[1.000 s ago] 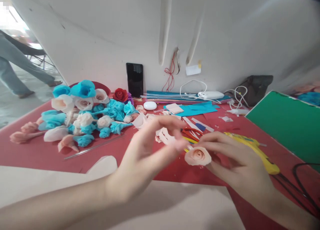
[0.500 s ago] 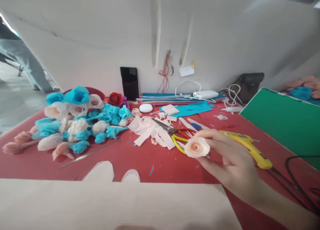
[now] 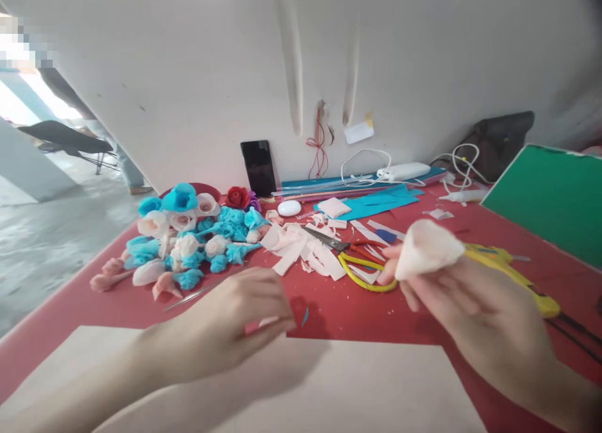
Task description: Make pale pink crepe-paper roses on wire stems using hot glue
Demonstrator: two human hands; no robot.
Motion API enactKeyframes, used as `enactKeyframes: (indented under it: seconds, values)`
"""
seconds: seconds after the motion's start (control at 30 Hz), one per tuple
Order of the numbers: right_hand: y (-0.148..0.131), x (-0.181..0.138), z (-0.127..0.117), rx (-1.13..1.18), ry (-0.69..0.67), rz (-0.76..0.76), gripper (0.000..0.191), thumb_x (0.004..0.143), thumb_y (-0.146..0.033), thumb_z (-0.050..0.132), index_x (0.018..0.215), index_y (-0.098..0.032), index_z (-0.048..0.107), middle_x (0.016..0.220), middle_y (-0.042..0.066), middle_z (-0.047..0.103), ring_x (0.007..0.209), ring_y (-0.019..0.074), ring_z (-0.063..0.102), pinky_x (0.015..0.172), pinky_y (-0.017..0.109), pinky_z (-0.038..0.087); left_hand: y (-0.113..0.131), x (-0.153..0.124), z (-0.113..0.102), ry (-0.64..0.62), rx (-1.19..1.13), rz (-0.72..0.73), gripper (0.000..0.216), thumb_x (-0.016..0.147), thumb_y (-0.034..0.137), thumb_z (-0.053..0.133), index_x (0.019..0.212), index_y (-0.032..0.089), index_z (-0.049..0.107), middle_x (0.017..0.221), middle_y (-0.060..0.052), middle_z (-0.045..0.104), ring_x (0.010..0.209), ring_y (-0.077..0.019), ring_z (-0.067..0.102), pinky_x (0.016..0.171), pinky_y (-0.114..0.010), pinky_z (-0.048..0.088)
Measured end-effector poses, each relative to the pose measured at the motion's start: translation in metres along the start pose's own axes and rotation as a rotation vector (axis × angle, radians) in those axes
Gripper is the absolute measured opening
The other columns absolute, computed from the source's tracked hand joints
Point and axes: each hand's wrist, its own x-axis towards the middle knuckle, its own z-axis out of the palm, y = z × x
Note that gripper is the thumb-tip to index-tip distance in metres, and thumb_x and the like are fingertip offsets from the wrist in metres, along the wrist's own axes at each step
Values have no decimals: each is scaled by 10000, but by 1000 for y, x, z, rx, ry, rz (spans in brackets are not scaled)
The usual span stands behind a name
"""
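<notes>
Held up at the right, my right hand (image 3: pixel 489 314) is closed on a pale peach paper rose (image 3: pixel 427 248). The rose is tipped so that its outer side faces me, and its rolled centre is hidden. My left hand (image 3: pixel 235 320) is over the front of the table with its fingers loosely curled and the thumb below them. I make out nothing held in it. A pale paper petal (image 3: pixel 268 322) shows in the gap between thumb and fingers. Beneath that hand is a large pale sheet (image 3: pixel 376 383). Scissors with yellow and red handles (image 3: pixel 371 279) lie beyond the rose.
Blue, white and peach paper flowers (image 3: pixel 188 245) are heaped at the left. Pale paper scraps (image 3: pixel 301 248) cover the middle. A yellow glue gun (image 3: pixel 531 288) with its cable lies at the right, before a green board (image 3: pixel 550 201). A phone (image 3: pixel 258 169) leans on the wall.
My left hand has come in from the lower left, over the petals. My right hand has tilted the paper rose so its face no longer shows. The view has turned left.
</notes>
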Motion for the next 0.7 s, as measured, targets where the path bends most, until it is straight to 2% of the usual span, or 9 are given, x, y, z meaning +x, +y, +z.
enactKeyframes:
  seconds: [0.07,0.13,0.2,0.3,0.43,0.6,0.7]
  values:
    - [-3,3,-1,255,-44,245,258,940,-371,460,788,-191,567,589,-27,488,526,80,495,522,179,416,-14,2,1,-42,18,-86,205,892,156,491,911,220,685,895,-22,708,820,-146,641,728,-218,509]
    - [-2,5,4,593,-148,514,330,932,-416,459,735,-169,553,611,-16,526,464,55,440,492,174,395,-26,-3,8,-35,37,-160,236,882,165,494,991,240,690,1012,-39,702,912,-181,642,762,-249,514]
    - [4,2,14,858,-269,716,336,930,-414,447,735,-154,535,649,6,571,446,42,419,467,165,368,-33,-11,19,-30,35,-183,190,827,184,571,945,244,708,1000,-44,703,896,-193,650,766,-268,519]
    - [12,-10,31,1016,-464,904,279,929,-383,439,836,-145,550,632,14,586,442,36,419,441,137,331,-36,-19,32,16,5,-187,139,809,166,577,809,216,707,889,-49,711,853,-181,649,749,-264,514]
    - [19,-26,46,1009,-616,967,263,905,-359,467,817,-124,547,610,33,603,433,39,441,423,127,317,-35,-21,36,74,-50,-149,147,808,174,588,682,200,658,740,-34,711,746,-168,631,723,-280,494]
    - [22,-30,47,1012,-635,962,249,901,-344,469,851,-117,557,613,32,612,436,33,444,426,117,325,-32,-24,31,84,-100,-177,127,814,154,584,706,202,630,691,19,711,637,-127,615,912,-352,438]
    - [23,-30,47,1022,-636,956,248,898,-348,474,874,-115,556,603,23,606,427,30,436,417,114,321,-30,-28,30,106,-118,-255,121,823,168,559,731,199,632,727,-2,702,708,-149,616,786,-305,484]
